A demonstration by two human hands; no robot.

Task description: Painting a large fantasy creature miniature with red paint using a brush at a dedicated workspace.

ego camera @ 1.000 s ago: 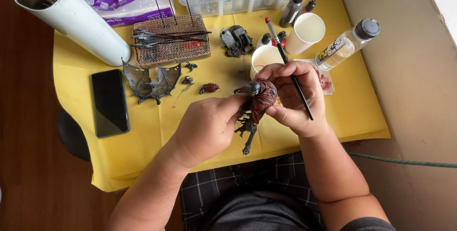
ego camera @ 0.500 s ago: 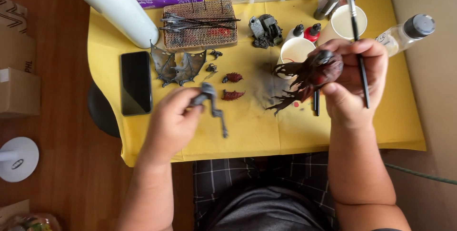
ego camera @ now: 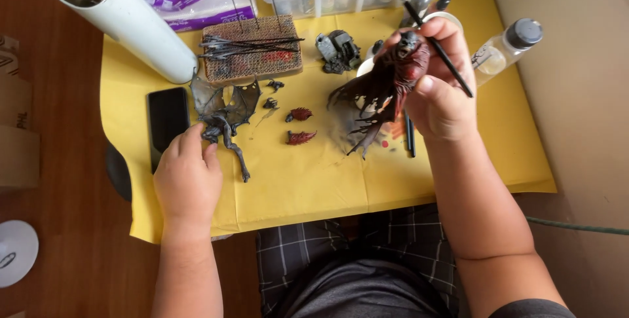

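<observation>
The left hand (ego camera: 189,177) has moved left to touch the grey winged figure (ego camera: 223,112) — right hand (ego camera: 438,82) still grips the dark red miniature (ego camera: 386,85) and the paintbrush (ego camera: 432,39).

A dark red, spiky-tendrilled creature figure (ego camera: 386,89) is held tilted above the yellow surface (ego camera: 314,180), along with a thin black brush (ego camera: 436,46). Left of that figure, a grey winged dragon miniature (ego camera: 223,112) lies flat, wings spread, one leg trailing down.

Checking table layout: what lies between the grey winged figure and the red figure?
In the head view, two small dark-red parts lie on yellow paper between grey figure and red figure.
</observation>
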